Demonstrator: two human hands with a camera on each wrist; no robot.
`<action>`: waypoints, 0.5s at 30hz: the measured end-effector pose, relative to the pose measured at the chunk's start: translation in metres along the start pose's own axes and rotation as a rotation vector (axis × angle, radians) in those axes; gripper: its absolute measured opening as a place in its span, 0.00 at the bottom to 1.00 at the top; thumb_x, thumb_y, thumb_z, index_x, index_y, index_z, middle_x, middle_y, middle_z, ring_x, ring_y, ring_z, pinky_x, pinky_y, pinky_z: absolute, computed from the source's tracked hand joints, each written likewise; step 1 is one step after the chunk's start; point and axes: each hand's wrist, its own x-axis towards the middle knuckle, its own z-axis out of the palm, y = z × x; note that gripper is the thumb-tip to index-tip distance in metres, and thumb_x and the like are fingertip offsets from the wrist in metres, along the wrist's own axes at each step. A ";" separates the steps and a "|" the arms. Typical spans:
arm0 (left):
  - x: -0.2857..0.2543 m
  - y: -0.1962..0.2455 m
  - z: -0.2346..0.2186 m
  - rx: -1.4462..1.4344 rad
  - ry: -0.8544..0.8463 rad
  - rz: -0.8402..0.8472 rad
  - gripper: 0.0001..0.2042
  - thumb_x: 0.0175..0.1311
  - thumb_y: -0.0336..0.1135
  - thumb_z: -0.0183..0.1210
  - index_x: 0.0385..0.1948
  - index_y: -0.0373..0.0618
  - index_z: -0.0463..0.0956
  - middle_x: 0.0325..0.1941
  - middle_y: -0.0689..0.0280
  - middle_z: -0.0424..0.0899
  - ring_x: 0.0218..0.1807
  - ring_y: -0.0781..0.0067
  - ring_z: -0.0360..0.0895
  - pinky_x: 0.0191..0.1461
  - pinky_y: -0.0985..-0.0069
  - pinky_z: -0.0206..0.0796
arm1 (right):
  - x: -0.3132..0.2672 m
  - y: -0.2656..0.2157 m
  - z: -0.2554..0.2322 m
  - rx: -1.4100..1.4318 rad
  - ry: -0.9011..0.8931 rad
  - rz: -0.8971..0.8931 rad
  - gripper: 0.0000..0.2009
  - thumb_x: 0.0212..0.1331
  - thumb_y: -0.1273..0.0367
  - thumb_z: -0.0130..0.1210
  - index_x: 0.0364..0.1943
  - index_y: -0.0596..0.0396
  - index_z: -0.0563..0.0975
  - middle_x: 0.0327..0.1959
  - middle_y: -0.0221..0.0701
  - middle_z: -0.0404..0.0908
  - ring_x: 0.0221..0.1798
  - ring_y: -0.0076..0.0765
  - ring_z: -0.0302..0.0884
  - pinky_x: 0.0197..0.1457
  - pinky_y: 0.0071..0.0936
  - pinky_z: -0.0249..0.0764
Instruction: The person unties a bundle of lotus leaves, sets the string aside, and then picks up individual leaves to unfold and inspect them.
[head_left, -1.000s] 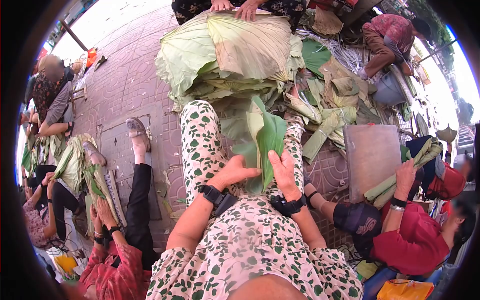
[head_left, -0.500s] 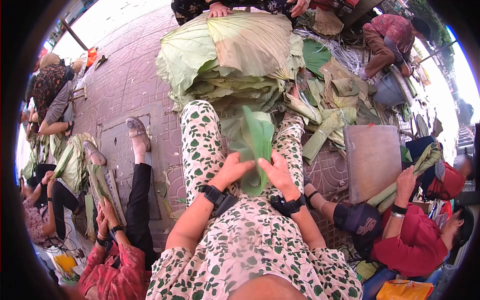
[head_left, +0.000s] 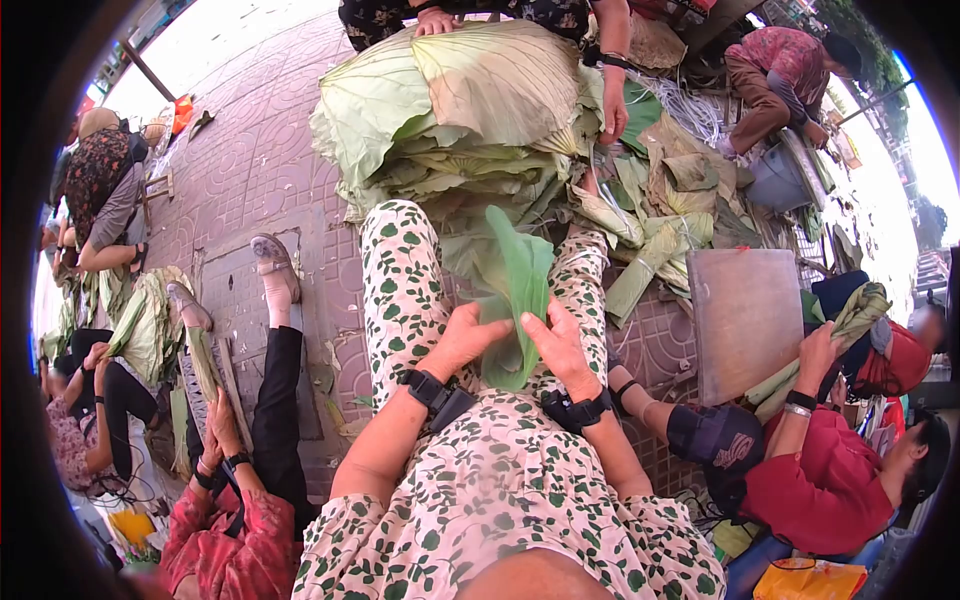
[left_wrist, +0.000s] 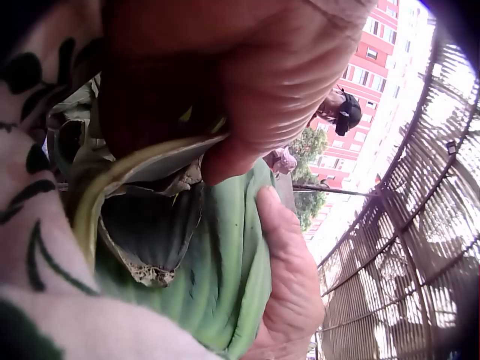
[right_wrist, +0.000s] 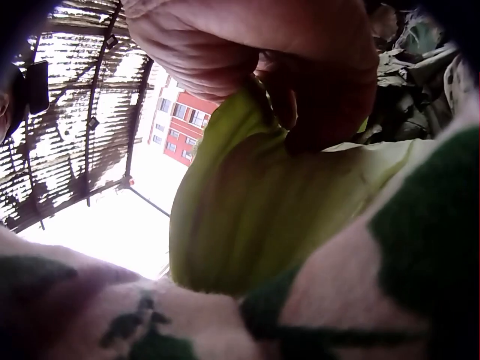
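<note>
Between my knees, in the head view, I hold a folded green lotus leaf with both hands. My left hand grips its left side, the thumb pointing across toward the right hand. My right hand pinches the leaf's right side, thumb lying on its green face. Up close in the left wrist view, the leaf is rolled into pleats, with a brown, ragged edge inside. From the right wrist, the leaf hangs below curled fingers. Other fingers are hidden behind the leaf.
A tall pile of pale lotus leaves stands past my knees, with another person's hand beside it. Bundled leaves lie to its right. A flat board stands at my right. Seated people flank me on both sides.
My right hand has shifted left toward my left hand, and the leaf has turned so its green face shows. The person opposite has moved one hand from the pile down to its right.
</note>
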 end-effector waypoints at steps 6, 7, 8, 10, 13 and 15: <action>0.000 0.001 0.000 -0.029 -0.016 0.012 0.15 0.54 0.28 0.59 0.43 0.32 0.74 0.40 0.66 0.80 0.40 0.81 0.74 0.44 0.82 0.68 | -0.001 -0.003 0.002 0.052 0.013 -0.059 0.17 0.61 0.70 0.51 0.53 0.59 0.69 0.41 0.23 0.73 0.40 0.16 0.66 0.45 0.16 0.65; -0.001 0.001 0.000 -0.008 -0.029 -0.002 0.15 0.54 0.28 0.59 0.44 0.33 0.74 0.40 0.66 0.80 0.40 0.81 0.74 0.44 0.82 0.68 | -0.001 -0.002 0.001 0.051 0.019 -0.045 0.16 0.59 0.72 0.50 0.52 0.61 0.69 0.42 0.26 0.74 0.42 0.19 0.68 0.47 0.19 0.66; -0.001 0.001 0.000 -0.009 -0.029 -0.002 0.15 0.54 0.28 0.59 0.44 0.33 0.74 0.40 0.66 0.80 0.40 0.81 0.74 0.44 0.82 0.68 | -0.001 -0.002 0.000 0.049 0.026 -0.031 0.16 0.58 0.74 0.50 0.51 0.63 0.69 0.43 0.29 0.75 0.44 0.23 0.70 0.49 0.22 0.68; -0.001 0.001 0.000 -0.003 -0.063 0.008 0.15 0.54 0.27 0.58 0.45 0.34 0.74 0.41 0.67 0.80 0.40 0.81 0.74 0.46 0.81 0.68 | -0.002 -0.004 0.000 0.055 0.031 -0.021 0.16 0.58 0.74 0.50 0.51 0.63 0.69 0.43 0.29 0.75 0.45 0.22 0.70 0.49 0.22 0.67; 0.001 -0.002 -0.001 0.007 -0.085 0.016 0.16 0.54 0.27 0.58 0.46 0.34 0.74 0.41 0.67 0.80 0.41 0.81 0.74 0.46 0.80 0.67 | -0.003 -0.004 -0.002 0.070 0.040 -0.007 0.17 0.58 0.74 0.50 0.51 0.63 0.69 0.44 0.29 0.75 0.45 0.21 0.70 0.50 0.21 0.67; 0.001 -0.002 -0.001 0.006 -0.092 0.018 0.16 0.54 0.27 0.58 0.46 0.34 0.74 0.41 0.67 0.80 0.41 0.80 0.74 0.47 0.80 0.67 | -0.004 -0.005 -0.002 0.078 0.044 -0.003 0.17 0.58 0.74 0.50 0.52 0.63 0.69 0.44 0.29 0.75 0.45 0.21 0.70 0.50 0.21 0.67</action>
